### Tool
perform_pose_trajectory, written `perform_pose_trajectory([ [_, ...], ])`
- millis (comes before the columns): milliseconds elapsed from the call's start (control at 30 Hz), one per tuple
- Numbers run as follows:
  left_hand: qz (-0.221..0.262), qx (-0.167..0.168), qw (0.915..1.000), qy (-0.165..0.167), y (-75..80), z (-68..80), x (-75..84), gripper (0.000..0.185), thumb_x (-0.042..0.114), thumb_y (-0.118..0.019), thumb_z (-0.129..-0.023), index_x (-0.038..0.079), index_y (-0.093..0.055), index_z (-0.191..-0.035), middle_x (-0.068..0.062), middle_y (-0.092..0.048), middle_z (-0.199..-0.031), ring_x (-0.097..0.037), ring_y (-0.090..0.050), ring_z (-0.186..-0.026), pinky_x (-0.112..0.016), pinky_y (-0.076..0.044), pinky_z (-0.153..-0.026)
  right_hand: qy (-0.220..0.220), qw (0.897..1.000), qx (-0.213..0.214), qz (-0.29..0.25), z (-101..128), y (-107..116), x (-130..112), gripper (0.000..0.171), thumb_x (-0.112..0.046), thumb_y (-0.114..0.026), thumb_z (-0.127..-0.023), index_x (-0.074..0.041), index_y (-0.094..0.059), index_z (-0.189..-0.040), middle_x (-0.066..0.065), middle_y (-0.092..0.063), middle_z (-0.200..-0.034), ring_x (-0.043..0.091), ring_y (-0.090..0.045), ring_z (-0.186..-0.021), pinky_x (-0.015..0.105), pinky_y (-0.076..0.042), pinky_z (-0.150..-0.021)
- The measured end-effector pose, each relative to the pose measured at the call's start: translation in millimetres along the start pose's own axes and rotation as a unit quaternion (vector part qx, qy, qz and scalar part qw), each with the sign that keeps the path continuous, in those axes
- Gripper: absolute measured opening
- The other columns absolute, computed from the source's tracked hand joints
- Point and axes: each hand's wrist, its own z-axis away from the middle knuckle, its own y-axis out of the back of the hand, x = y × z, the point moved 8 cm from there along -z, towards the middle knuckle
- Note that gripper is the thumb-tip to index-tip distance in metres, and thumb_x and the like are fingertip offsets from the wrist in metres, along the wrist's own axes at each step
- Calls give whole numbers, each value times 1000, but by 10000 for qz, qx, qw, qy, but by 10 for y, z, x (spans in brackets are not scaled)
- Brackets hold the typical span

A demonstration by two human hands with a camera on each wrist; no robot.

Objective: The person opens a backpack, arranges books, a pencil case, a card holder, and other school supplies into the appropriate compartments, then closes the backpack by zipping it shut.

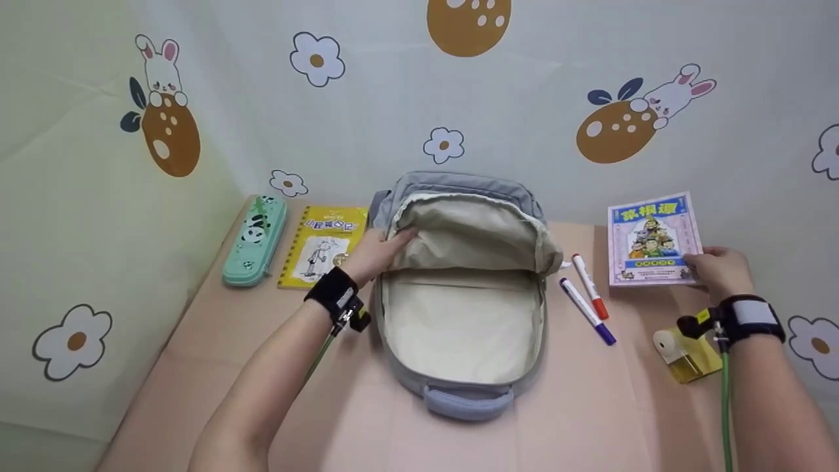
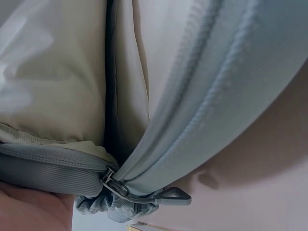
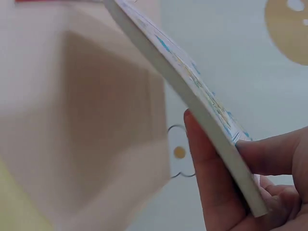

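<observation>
Head view: left hand (image 1: pixel 373 255) gripping the raised flap edge of the open grey backpack (image 1: pixel 462 308) mid-table, right hand (image 1: pixel 718 270) pinching the lower corner of the colourful picture book (image 1: pixel 652 239) lifted at far right; two markers (image 1: pixel 586 298) between bag and book, panda pencil case (image 1: pixel 255 241) and yellow book (image 1: pixel 324 246) left of bag. Left wrist view: palm under backpack zipper rim (image 2: pixel 115 187), cream lining (image 2: pixel 57 77) above. Right wrist view: thumb and fingers (image 3: pixel 211 183) clamping the tilted book's edge (image 3: pixel 192 96).

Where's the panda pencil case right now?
In the head view, the panda pencil case lies at the table's far left, beside the yellow book, left of the backpack.
</observation>
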Motion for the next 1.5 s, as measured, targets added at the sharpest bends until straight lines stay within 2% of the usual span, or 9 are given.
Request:
perform_pose_trajectory([
  [167,29,-12,10000,82,6,1,-17,57,51,-68,-95,13,-63,-138,-5,-68,-94,-7,-44,-54,-25,-40,-50,12,9852,-249,-1697,217,-27,-22,48,-28,-63,-103,-1,-46,-139,-4,-68,-93,9,-70,-84,25,-58,-79],
  [267,121,-69,9999,42,1,-6,-2,54,50,-67,-96,14,-63,-137,-3,-67,-88,-6,-42,-51,-23,-37,-47,61,9548,-643,-2902,391,-110,-80,34,-23,-71,-98,-13,-48,-120,-1,-71,-93,14,-72,-87,27,-59,-79],
  [467,106,-4,9999,85,15,-10,-4,47,51,-67,-96,10,-71,-118,7,-45,-60,-7,-38,-47,-23,-33,-43,739,8835,-1974,-4184,791,-405,-431,17,-3,-56,-104,-3,-57,-121,14,-73,-106,25,-74,-93,32,-59,-81],
  [667,-101,77,9999,85,30,-16,5,51,52,-67,-95,8,-68,-121,2,-57,-72,-7,-45,-53,-23,-39,-49,1754,8319,-3425,-3998,1235,-734,-857,33,6,-34,-108,2,-59,-129,22,-71,-116,34,-74,-98,40,-59,-80],
  [833,-128,100,9998,116,36,-7,14,54,52,-67,-95,8,-66,-126,-5,-67,-88,-11,-56,-63,-26,-46,-57,1922,7993,-4686,-3233,1577,-1097,-1027,38,10,-28,-106,2,-55,-132,26,-68,-122,37,-72,-102,43,-58,-81],
  [1000,-215,119,9996,143,50,-4,19,56,55,-66,-95,7,-66,-123,-8,-69,-93,-14,-62,-70,-27,-50,-62,1636,7924,-5407,-2303,1734,-1562,-935,32,8,-35,-106,1,-54,-130,25,-68,-121,33,-73,-101,38,-59,-82],
  [1167,-206,135,9995,172,60,9,34,56,55,-66,-95,5,-68,-118,-4,-65,-85,-13,-57,-66,-26,-47,-58,1087,8058,-5547,-1765,1676,-2007,-681,26,2,-45,-106,4,-56,-129,23,-70,-121,28,-73,-101,36,-58,-86],
  [1400,-90,142,9998,137,55,5,82,57,56,-68,-93,6,-69,-118,-2,-61,-85,-14,-55,-71,-27,-47,-65,275,8234,-5294,-2025,1497,-2316,-458,27,0,-49,-105,5,-59,-129,20,-71,-120,28,-73,-104,36,-57,-89],
  [1500,41,95,9999,111,48,2,100,59,56,-68,-93,5,-68,-124,-5,-67,-99,-17,-61,-85,-29,-50,-76,39,8431,-4873,-2276,1394,-2348,-438,23,0,-51,-104,5,-61,-123,18,-73,-113,25,-74,-99,32,-58,-86],
])
